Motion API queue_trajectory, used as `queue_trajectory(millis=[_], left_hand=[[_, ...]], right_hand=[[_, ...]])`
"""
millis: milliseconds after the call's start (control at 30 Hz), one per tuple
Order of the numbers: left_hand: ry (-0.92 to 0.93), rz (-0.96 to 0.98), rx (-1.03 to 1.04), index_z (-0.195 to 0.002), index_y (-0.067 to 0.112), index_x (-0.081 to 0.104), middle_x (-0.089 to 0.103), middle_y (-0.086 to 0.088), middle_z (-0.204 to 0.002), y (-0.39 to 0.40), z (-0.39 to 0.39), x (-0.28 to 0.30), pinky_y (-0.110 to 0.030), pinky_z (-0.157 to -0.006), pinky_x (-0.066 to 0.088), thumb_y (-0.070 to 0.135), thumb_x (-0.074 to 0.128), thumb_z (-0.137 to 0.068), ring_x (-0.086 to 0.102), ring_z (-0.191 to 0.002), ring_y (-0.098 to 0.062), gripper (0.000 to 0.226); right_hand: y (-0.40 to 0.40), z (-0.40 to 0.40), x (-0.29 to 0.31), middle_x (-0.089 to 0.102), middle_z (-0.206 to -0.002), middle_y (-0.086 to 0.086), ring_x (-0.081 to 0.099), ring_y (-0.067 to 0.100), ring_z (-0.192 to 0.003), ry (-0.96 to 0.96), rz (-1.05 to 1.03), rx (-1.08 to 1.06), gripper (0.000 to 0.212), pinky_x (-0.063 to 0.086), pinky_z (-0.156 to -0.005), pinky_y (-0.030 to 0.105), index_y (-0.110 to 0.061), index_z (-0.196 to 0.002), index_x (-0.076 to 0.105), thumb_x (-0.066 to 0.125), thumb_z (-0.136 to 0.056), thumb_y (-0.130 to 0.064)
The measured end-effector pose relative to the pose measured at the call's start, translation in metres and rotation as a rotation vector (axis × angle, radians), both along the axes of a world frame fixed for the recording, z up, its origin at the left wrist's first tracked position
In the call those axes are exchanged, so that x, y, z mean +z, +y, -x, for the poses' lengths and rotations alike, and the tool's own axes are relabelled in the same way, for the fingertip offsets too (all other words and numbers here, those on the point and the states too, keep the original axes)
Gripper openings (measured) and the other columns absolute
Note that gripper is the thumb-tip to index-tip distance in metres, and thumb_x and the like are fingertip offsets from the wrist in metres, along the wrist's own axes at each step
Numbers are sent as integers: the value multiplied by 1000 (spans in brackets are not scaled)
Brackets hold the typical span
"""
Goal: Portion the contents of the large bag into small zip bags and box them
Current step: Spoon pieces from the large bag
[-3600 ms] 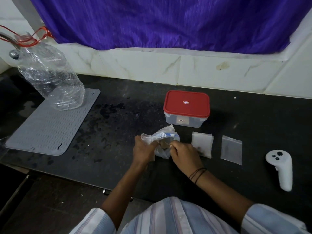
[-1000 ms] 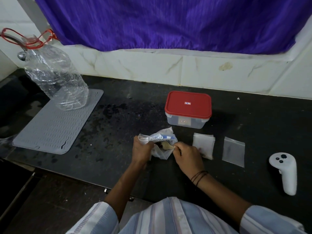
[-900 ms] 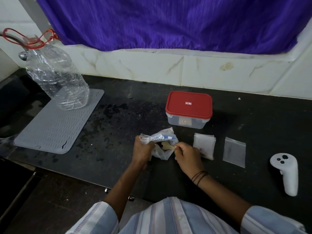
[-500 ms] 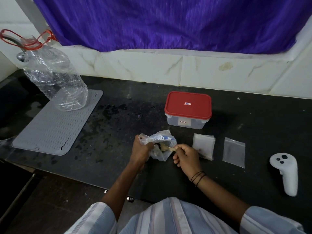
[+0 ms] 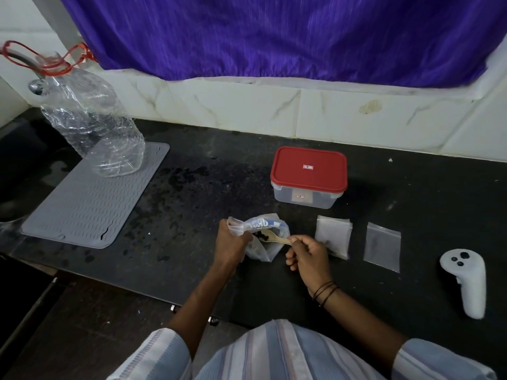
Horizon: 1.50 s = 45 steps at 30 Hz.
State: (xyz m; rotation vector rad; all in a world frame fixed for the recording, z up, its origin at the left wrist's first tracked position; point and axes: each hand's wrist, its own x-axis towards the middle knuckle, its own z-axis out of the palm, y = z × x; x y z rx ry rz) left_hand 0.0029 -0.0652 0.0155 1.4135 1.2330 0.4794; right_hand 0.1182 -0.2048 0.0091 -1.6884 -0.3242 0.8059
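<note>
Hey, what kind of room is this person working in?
Probably a home kitchen: a dark stone counter against a marble-tiled wall, a grey ribbed drying mat, and a red-lidded food container.

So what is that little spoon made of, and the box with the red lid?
The spoon looks like pale, matte wood: tan and dull, with no shine. The box seems to be clear, slightly frosted plastic, since you can see through its walls. Its red lid looks like smooth, opaque plastic with a soft sheen.
</note>
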Motion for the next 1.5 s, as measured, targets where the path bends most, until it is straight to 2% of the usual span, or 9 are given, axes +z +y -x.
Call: queue_trajectory(millis=[333, 667, 767, 933, 1033, 1133, 1233, 1367, 1500], left_hand=[[63, -176, -84, -110, 17, 47, 61, 0, -103, 9, 16, -7, -29, -71, 55, 20, 80, -79, 64, -93, -15, 45], [55, -702, -152, -86, 27, 47, 48, 12, -85, -1, 20, 27, -14, -59, 42, 30, 81, -80, 53, -73, -7, 35], [17, -816, -254, -75, 30, 45, 52, 5, -74, -12, 12, 44, -28, -51, 43, 36, 68, -79, 50, -61, -10, 23], [144, -1025, -323, -91, 10, 56, 56, -5, -87, -14, 7, 31, -33, -59, 44, 33, 66, -84, 54, -72, -21, 26], [149, -1172, -339, -97, 7, 60, 57, -5, -88, -17, 4, 27, -31, -60, 45, 37, 61, -84, 51, -72, -18, 33], [95, -1051, -366, -98, 10, 57, 56, -2, -90, -19, 4, 25, -29, -63, 46, 42, 63, -85, 53, -75, -16, 35], [18, -794, -356, -96, 21, 48, 55, 7, -91, -18, 7, 29, -20, -68, 43, 46, 66, -81, 54, -78, -8, 34], [-24, -519, -281, -103, 22, 46, 59, 9, -94, -11, 12, 33, -16, -66, 43, 36, 78, -78, 59, -83, -2, 43], [-28, -394, -197, -108, 22, 46, 61, 7, -98, -6, 21, 37, -15, -64, 43, 23, 81, -77, 61, -87, -6, 47]], right_hand=[[-27, -5, 28, 59, -60, 6, 54, 15, -53, -32, -42, -48, 21, 46, -48, 24, -11, -94, 70, 49, -98, -10], [-36, 0, 80, 56, -58, 6, 51, 17, -52, -45, -169, -7, 23, 42, -47, 29, -11, -90, 71, 49, -97, -9], [-29, 0, 92, 56, -57, 5, 51, 18, -51, -80, -210, 19, 22, 41, -46, 29, -10, -89, 71, 50, -97, -8], [-19, 0, 94, 60, -56, 4, 56, 15, -50, -283, -150, 116, 19, 44, -47, 26, -15, -88, 72, 54, -96, -10], [-15, 1, 102, 64, -64, -10, 62, 3, -61, -668, -91, 294, 15, 50, -58, 16, -17, -95, 73, 59, -93, -13], [-9, 4, 108, 70, -80, -4, 63, 8, -70, -1358, -61, 588, 18, 52, -63, 19, -14, -98, 72, 72, -81, -9], [-8, 3, 106, 71, -89, 1, 60, 14, -74, -1633, -33, 688, 30, 47, -58, 21, -14, -105, 72, 73, -74, -11], [-19, 3, 103, 70, -91, 3, 60, 16, -75, -1676, -83, 517, 27, 51, -62, 28, -10, -111, 71, 47, -101, -17], [-33, 0, 84, 70, -85, 1, 62, 9, -74, -1255, -67, 259, 27, 55, -65, 26, -10, -104, 71, 48, -97, -24]])
